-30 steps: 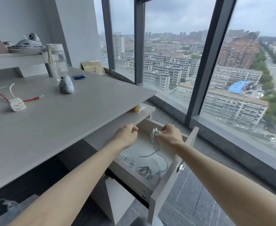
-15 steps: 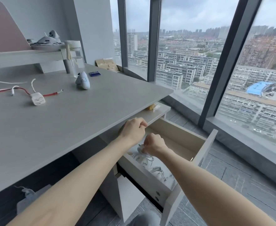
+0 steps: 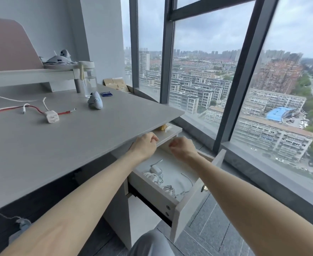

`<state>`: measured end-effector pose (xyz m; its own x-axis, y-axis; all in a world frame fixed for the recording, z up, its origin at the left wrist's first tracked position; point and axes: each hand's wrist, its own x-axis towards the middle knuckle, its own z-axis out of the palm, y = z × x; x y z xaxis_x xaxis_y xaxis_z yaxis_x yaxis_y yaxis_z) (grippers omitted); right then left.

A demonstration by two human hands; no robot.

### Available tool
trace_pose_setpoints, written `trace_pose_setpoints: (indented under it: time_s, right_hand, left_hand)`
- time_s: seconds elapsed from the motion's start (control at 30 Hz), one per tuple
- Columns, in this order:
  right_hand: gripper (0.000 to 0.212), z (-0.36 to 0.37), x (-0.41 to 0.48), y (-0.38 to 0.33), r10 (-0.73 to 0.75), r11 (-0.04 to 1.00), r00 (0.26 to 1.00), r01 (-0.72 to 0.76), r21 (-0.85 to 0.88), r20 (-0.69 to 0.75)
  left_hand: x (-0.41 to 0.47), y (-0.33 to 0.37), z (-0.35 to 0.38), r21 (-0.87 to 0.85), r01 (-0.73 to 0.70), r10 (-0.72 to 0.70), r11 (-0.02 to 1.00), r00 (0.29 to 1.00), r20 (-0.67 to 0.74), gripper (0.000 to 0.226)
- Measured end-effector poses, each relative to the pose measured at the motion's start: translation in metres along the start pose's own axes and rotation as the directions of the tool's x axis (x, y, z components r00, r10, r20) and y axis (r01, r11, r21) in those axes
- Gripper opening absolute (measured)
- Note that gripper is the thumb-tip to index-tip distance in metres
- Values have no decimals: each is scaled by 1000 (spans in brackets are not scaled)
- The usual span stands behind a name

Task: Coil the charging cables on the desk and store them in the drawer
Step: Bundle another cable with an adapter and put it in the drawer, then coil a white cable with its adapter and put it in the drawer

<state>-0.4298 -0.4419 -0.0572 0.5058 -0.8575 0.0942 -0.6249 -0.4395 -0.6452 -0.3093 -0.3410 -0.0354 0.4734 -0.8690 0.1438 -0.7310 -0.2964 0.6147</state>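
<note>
With fingers (image 3: pixel 153 137) loosely curled and empty, the left hand (image 3: pixel 144 145) and right hand (image 3: pixel 182 149) hover above coiled cables (image 3: pixel 154 174) in the open drawer (image 3: pixel 149 187), while the red cable (image 3: pixel 35 108) and charger (image 3: pixel 51 116), well left of them on the bench (image 3: pixel 81 143), could tangle if grabbed hastily.

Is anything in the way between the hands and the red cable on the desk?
Nothing visible. Only bare desk lies between the left hand and the red cable, and the drawer is open.
</note>
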Motion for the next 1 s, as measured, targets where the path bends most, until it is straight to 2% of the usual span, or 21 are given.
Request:
trace_pose_setpoints:
  time_s: [0.23,0.43,0.53,0.73,1.0]
  right_hand:
    - [25,-42,-29,-45,-92,996,990,94,11,-108]
    - [21,-49,-35,-98,-191,971,963,213,106,-188]
    - [22,-37,-33,-127,-252,951,952,277,136,-175]
    - [24,13,-24,-189,-348,915,930,364,176,-118]
    - [23,132,-35,-300,-526,817,850,507,274,-4]
  left_hand:
    - [-25,22,-40,-49,-17,13,999,996,-83,27]
    - [-43,23,-85,-185,-50,2,981,968,-250,30]
    - [-48,8,-108,-217,-23,-49,976,946,-322,27]
    - [-62,-48,-156,-263,63,-183,963,868,-462,25]
    - [-101,-156,-232,-282,260,-382,924,694,-610,30]
